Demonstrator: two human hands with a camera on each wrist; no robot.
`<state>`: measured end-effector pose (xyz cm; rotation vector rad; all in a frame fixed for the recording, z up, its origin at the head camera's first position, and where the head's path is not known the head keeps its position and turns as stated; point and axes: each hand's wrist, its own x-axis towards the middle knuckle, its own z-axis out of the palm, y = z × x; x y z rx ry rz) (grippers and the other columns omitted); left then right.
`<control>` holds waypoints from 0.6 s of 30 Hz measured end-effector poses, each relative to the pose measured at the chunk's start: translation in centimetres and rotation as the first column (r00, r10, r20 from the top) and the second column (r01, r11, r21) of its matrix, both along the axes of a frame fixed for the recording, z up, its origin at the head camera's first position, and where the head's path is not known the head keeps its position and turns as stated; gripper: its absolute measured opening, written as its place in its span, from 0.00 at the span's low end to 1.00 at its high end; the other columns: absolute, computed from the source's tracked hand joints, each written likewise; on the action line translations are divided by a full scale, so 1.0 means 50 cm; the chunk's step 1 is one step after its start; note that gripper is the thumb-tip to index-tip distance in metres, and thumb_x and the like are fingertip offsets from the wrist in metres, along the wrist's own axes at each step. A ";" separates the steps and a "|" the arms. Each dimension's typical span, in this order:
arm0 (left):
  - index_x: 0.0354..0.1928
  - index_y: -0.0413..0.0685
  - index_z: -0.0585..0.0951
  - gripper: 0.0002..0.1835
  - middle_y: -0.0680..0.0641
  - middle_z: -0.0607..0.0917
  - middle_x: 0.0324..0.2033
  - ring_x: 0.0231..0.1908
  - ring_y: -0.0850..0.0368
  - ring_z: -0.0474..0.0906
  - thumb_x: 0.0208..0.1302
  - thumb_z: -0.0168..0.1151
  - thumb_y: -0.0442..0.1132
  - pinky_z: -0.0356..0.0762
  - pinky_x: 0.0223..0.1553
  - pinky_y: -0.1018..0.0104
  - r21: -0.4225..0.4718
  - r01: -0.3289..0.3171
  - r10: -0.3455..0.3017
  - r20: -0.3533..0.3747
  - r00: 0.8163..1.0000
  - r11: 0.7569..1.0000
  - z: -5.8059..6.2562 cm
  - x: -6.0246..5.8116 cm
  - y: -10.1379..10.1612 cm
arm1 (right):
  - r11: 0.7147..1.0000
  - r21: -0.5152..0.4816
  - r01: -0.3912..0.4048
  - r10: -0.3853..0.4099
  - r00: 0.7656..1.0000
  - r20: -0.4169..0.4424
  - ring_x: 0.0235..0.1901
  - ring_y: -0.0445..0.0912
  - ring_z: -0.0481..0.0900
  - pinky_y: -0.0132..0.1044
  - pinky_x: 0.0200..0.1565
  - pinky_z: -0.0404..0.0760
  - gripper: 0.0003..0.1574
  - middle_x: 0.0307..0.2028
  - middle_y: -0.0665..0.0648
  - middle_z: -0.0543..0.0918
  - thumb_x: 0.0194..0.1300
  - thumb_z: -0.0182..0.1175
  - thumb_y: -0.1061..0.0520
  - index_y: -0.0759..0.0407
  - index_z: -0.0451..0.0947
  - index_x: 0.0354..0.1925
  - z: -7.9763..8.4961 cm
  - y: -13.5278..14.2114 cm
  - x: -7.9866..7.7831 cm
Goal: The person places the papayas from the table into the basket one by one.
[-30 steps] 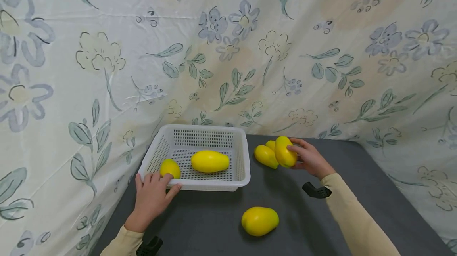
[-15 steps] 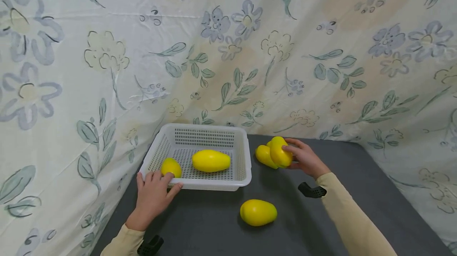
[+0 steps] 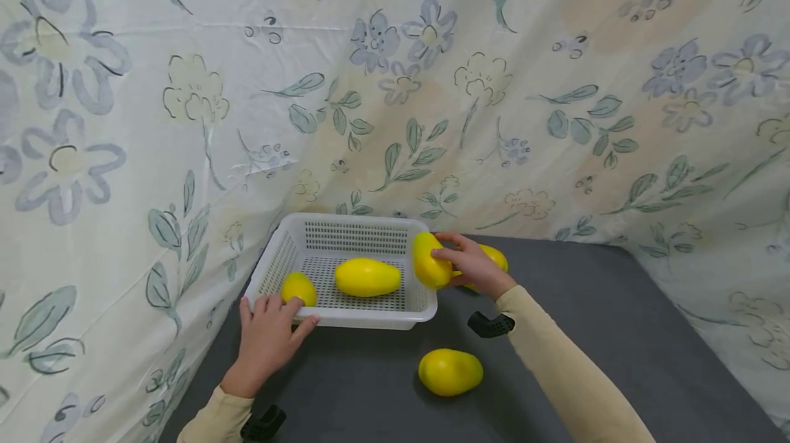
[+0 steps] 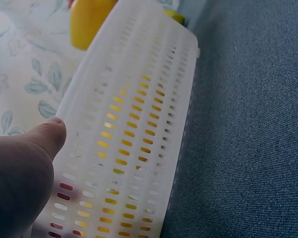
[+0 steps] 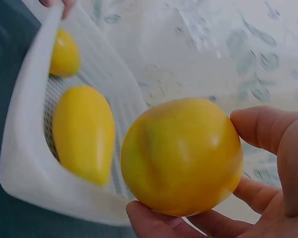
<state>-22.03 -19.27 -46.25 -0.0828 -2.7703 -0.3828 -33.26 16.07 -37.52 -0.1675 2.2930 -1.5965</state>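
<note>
My right hand [image 3: 474, 266] holds a yellow mango [image 3: 429, 262] over the right rim of a white perforated plastic basket [image 3: 364, 318]. In the right wrist view the thumb and fingers grip that mango [image 5: 181, 157] from the side, its blunt, slightly greenish end showing. My left hand [image 3: 265, 343] grips the basket's front-left rim, thumb [image 4: 48, 134] outside and fingers over the edge. Inside the basket lie one long mango [image 3: 367, 277] and another mango [image 3: 299, 289] at the left, partly hidden by the left fingers.
Another mango [image 3: 450, 372] lies on the dark grey table [image 3: 617, 333] in front of the basket. Behind my right hand, more yellow fruit [image 3: 496, 257] shows, mostly hidden. A floral cloth [image 3: 395, 86] hangs along the back and left side.
My right hand has moved left with its mango, from beside the fruit at the back right to the basket's right rim. My left hand stays on the basket.
</note>
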 end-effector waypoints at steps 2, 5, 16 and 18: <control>0.50 0.46 0.84 0.23 0.35 0.79 0.43 0.55 0.30 0.70 0.67 0.66 0.57 0.46 0.66 0.20 -0.003 0.000 0.000 0.002 1.000 1.000 0.000 -0.001 0.000 | 1.000 -0.004 -0.015 0.015 1.000 0.011 0.53 0.57 0.81 0.49 0.49 0.88 0.42 0.68 0.68 0.71 0.75 0.58 0.47 0.55 0.54 0.78 -0.003 -0.019 0.000; 0.50 0.46 0.84 0.22 0.35 0.79 0.42 0.54 0.30 0.70 0.66 0.66 0.57 0.46 0.66 0.20 0.003 0.006 -0.006 -0.004 1.000 1.000 -0.003 -0.003 -0.001 | 1.000 0.010 -0.022 0.022 1.000 0.015 0.53 0.56 0.81 0.50 0.48 0.88 0.42 0.68 0.68 0.72 0.74 0.59 0.47 0.55 0.56 0.77 -0.010 -0.036 -0.001; 0.49 0.46 0.84 0.22 0.35 0.79 0.41 0.53 0.31 0.70 0.65 0.68 0.56 0.47 0.66 0.20 0.007 0.016 -0.015 -0.041 0.999 1.000 -0.009 -0.007 -0.002 | 0.999 0.028 -0.033 0.033 0.999 0.000 0.53 0.56 0.81 0.50 0.48 0.88 0.40 0.68 0.67 0.72 0.74 0.59 0.46 0.54 0.58 0.76 -0.020 -0.049 0.002; 0.49 0.46 0.84 0.22 0.35 0.79 0.41 0.54 0.31 0.70 0.65 0.68 0.56 0.47 0.66 0.20 0.007 0.015 -0.015 -0.039 0.999 1.000 -0.009 -0.007 -0.002 | 0.999 0.032 -0.033 0.033 0.999 0.003 0.53 0.56 0.81 0.50 0.48 0.88 0.40 0.69 0.67 0.71 0.74 0.59 0.46 0.54 0.59 0.76 -0.021 -0.049 0.003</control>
